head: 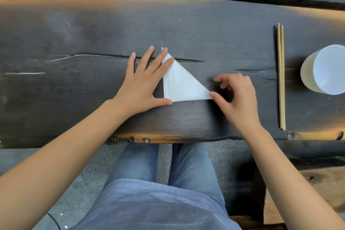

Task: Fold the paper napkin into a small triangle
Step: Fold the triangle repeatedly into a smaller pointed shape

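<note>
1. The napkin (pixel 181 84), a white triangle, is laid flat on the table (pixel 74 43), long edge slanting from far tip to right tip.
2. Its left edge is pinned by the flat, spread left hand (pixel 141 82).
3. Its right tip is touched by the right hand (pixel 237 99)'s thumb, fingers loosely curled, nothing gripped.
</note>
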